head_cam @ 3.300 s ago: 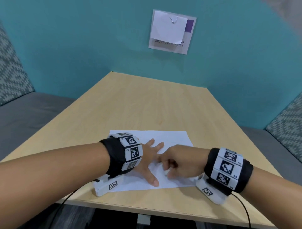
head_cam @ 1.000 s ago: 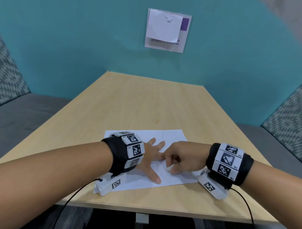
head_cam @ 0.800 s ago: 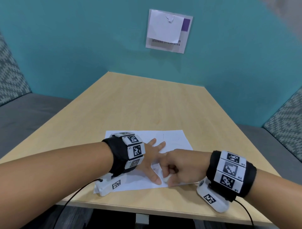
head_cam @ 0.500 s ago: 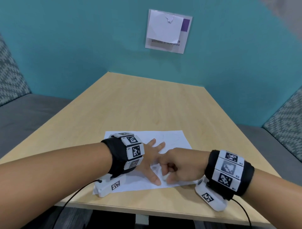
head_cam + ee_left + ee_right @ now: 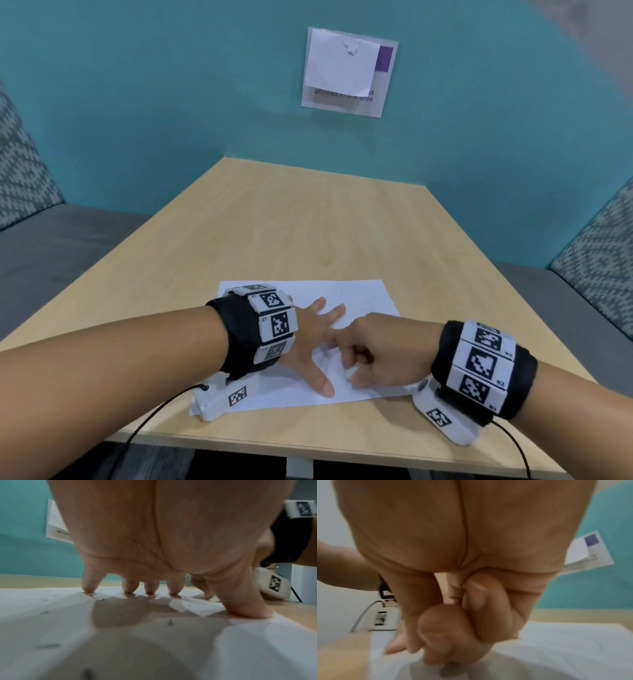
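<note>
– since a second ago our right hand (image 5: 383, 353) has slid slightly toward the near edge of the paper (image 5: 363, 298) on the bench (image 5: 308, 222).
– grip?
– pinched on the white eraser (image 5: 350, 372), just right of our thumb; our left hand (image 5: 308, 346) pins the sheet flat, so we rub away from it.

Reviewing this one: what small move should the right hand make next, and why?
Probably a short rubbing stroke across the paper. The right hand pinches a small white piece, likely an eraser, against it; the left hand presses spread fingertips to pin the sheet; dark crumbs lie scattered on it.
</note>
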`<state>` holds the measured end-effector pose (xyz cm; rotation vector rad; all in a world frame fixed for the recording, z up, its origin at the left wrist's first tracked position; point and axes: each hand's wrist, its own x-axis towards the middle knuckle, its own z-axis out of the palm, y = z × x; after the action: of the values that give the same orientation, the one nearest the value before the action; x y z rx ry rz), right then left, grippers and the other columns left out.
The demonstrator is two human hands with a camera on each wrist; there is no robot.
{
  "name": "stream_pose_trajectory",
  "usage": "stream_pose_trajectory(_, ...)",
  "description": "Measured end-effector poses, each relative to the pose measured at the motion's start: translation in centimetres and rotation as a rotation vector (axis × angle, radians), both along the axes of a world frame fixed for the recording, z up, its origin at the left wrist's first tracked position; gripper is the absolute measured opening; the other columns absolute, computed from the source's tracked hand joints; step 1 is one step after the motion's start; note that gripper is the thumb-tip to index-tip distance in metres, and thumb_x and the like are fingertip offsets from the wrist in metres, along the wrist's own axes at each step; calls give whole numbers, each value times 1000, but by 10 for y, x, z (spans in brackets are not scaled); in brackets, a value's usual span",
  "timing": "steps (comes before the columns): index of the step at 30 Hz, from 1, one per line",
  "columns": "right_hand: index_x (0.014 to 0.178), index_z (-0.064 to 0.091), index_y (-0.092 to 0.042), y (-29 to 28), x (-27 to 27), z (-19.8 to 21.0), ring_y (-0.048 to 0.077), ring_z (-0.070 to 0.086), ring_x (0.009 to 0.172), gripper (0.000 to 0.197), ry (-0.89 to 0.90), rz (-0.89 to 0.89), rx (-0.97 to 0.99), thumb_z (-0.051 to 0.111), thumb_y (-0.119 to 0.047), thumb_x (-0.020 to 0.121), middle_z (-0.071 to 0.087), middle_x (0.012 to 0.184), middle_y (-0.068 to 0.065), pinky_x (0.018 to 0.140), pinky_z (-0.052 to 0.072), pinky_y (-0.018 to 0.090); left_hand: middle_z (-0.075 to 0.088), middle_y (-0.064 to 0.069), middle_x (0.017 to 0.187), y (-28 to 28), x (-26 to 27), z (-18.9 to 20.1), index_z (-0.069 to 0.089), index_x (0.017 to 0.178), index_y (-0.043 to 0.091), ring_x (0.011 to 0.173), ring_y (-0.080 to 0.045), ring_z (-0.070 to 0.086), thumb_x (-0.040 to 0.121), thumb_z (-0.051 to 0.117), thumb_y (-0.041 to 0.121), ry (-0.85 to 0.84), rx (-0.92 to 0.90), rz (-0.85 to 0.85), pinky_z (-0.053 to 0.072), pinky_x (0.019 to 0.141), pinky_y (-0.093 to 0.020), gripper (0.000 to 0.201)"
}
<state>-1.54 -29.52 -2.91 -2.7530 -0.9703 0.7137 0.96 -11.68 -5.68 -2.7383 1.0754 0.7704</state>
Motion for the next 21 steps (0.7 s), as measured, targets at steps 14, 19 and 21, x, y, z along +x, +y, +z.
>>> stream_pose_trajectory(14, 89, 64, -18, -50, 26, 21, 4, 46, 57, 7, -219, -269, 194, 68, -24, 87, 54, 66, -11, 59, 40, 18, -30, 12, 161, 35, -35, 15, -16, 154, 44, 149, -17, -27, 86, 53, 72, 83, 85, -29, -9, 118, -61, 100)
stream_pose_trajectory(19, 92, 65, -16, -41, 35, 16, 7, 47, 59, 8, -195, -266, 173, 67, -23, 88, 55, 68, -10, 59, 40, 20, -30, 16, 159, 49, -46, 16, -15, 153, 47, 147, -13, -29, 85, 52, 73, 125, 58, -11, -12, 119, -58, 99)
stream_pose_trajectory(21, 93, 65, -17, -33, 38, 14, 8, 48, 60, 8, -170, -261, 168, 66, -23, 89, 56, 69, -9, 60, 41, 21, -30, 18, 158, 50, -49, 16, -14, 153, 48, 146, -11, -30, 85, 52, 75, 138, 46, -3, -11, 119, -58, 99)
